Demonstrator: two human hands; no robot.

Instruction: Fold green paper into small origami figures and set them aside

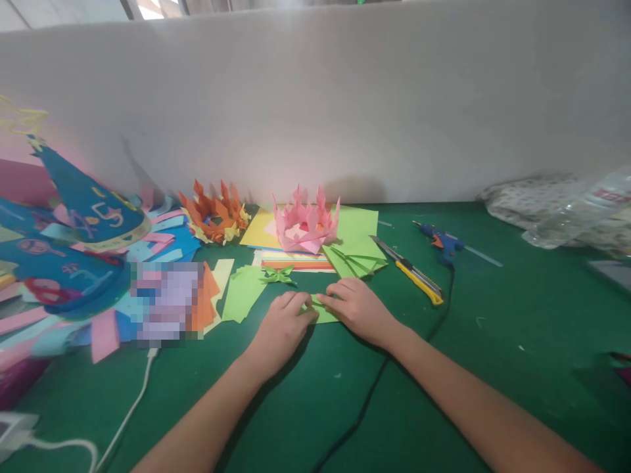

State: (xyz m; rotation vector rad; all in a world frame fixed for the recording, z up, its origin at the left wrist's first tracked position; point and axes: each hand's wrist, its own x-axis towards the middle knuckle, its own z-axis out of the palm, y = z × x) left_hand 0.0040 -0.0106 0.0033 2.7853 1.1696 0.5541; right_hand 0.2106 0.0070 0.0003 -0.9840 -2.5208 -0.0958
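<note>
- Both in contact: left hand [286, 325] and right hand [362, 312] grasp the green sheet [327, 316] between them!
- And what a sheet: plain, bright lime, low on the table [493, 374], straight lower edge showing, the rest largely hidden by fingers.
- It lies well in from the table's back edge.
- Just beyond, a folded green piece [279, 274]; nearer that edge, a pointed pink crown [306, 226].

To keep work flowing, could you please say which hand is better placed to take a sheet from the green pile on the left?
Probably the left hand: the green pile lies beyond it on its own side, with the right hand farther away. Both hands touch the green paper.
</note>
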